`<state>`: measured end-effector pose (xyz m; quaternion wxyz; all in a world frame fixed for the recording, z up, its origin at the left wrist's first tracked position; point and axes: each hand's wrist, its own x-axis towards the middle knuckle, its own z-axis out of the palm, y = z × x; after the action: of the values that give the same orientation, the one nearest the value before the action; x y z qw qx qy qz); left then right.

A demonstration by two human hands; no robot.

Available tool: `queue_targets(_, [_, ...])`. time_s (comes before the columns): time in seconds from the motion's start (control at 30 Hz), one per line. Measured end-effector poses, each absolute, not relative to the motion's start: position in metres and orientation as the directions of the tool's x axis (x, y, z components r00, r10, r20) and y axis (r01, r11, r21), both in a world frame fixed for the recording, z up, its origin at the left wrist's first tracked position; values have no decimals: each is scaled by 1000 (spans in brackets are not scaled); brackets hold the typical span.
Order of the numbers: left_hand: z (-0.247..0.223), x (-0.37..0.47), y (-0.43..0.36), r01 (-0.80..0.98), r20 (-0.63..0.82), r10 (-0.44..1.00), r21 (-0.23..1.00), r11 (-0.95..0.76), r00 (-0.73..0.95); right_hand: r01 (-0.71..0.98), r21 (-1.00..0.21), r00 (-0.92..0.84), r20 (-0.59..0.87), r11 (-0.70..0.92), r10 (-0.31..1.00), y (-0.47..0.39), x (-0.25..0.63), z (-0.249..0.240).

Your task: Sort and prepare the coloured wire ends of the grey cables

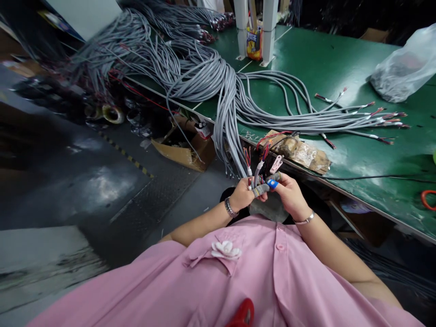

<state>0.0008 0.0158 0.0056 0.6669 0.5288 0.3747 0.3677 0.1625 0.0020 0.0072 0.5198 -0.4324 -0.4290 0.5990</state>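
In the head view my left hand (pixel 243 193) is closed around the ends of several grey cables (pixel 229 131) at the table's front edge. Stripped, coloured wire ends (pixel 247 156) stick up above its fingers. My right hand (pixel 290 193) is pinched close beside it, fingertips among the thin wires; the exact wire in its grip is too small to make out. Grey fabric covers sit on some fingers of both hands, and a blue band (pixel 272 183) is around a right fingertip. A pink clip (pixel 276 164) stands just above the right fingers.
A big bundle of grey cables (pixel 197 81) drapes over the green table (pixel 316 59), some ends fanned to the right. Near the edge lies a taped cardboard piece (pixel 303 152). A plastic bag (pixel 405 66) stands at right, white posts (pixel 269 32) behind, a cardboard box (pixel 180 147) below.
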Motion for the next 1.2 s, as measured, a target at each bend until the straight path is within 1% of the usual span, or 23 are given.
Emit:
queue_targets(0.07, [6,1,15,-99,-110,898,981,168,427,-259,-961,-75,-82,-99,994,3,161,6])
queue_targets(0.17, [4,3,14,-128,-133,929,974,187,345,-261,-958,-37,-112,-118,993,3,160,2])
queue_targets(0.3, [-1,7,15,-225,-166,949,947,229,267,-320,-935,-20,-157,-155,987,4,166,-5])
queue_targets(0.37, [0,8,16,-264,-187,950,931,253,251,-406,-891,-33,-210,-205,977,8,170,-7])
queue_targets(0.47, [3,8,16,-292,-194,945,918,270,263,-548,-768,-110,-325,-330,939,18,175,-8])
queue_targets(0.53, [6,8,17,-301,-179,942,916,264,282,-583,-698,-198,-375,-417,905,25,176,-6])
queue_targets(0.6, [9,9,17,-286,-171,937,922,262,306,-570,-688,-251,-376,-450,892,31,174,-3])
queue_targets(0.67, [10,10,19,-251,-185,927,928,274,327,-531,-752,-211,-328,-389,921,34,170,-1])
queue_targets(0.77, [10,11,21,-221,-206,915,930,293,346,-391,-907,35,-187,-159,982,35,166,-3])
queue_targets(0.83, [10,12,22,-218,-208,912,930,296,354,-299,-952,165,-114,-61,980,36,165,-7])
queue_targets(0.87, [10,12,22,-218,-207,911,930,296,357,-301,-952,180,-115,-57,977,36,165,-9])
queue_targets(0.93, [10,14,23,-217,-204,910,931,294,361,-402,-908,126,-182,-118,975,39,164,-11])
queue_targets(1.0, [10,16,24,-223,-198,910,930,292,364,-533,-821,37,-266,-206,963,43,164,-12])
queue_targets(1.07, [9,17,24,-236,-195,911,927,293,364,-618,-744,-4,-319,-253,948,47,163,-11])
queue_targets(1.13, [9,18,25,-241,-206,909,922,304,361,-655,-711,-3,-337,-257,941,49,161,-10])
queue_targets(1.2, [8,18,26,-228,-228,904,919,323,361,-664,-708,12,-332,-241,943,50,159,-10])
